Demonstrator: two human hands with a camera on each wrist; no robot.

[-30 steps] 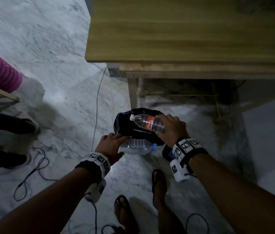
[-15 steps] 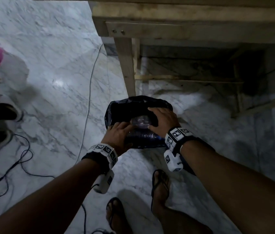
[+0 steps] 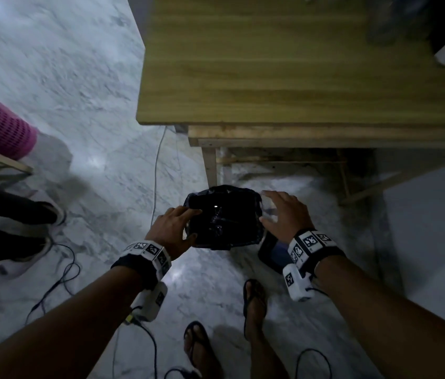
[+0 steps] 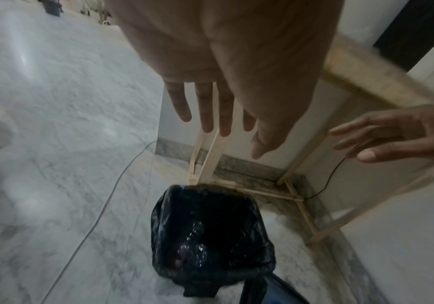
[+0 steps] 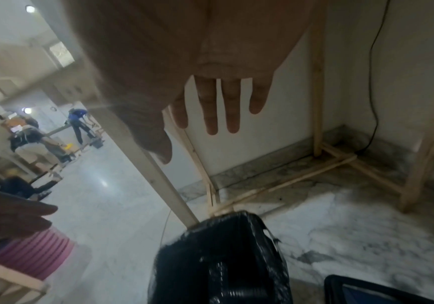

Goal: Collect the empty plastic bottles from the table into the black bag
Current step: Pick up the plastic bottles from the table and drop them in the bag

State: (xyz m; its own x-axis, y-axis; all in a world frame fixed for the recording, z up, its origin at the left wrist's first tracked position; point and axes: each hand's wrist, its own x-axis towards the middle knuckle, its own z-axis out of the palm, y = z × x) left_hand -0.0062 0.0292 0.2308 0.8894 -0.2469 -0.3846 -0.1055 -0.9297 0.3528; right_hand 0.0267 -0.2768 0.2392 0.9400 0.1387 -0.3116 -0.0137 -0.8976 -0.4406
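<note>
Now both hands (image 3: 173,228) (image 3: 284,214) spread, empty, above black bag (image 3: 222,214) rim.

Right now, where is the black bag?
In the head view the black bag stands open on the marble floor by the wooden table's front-left leg, below the open left hand and right hand.

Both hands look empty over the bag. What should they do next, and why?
Probably lift away and go back up to the table for another bottle. Both the left hand and right hand are open and holding nothing above the bag, and bottles already glint inside it.
</note>
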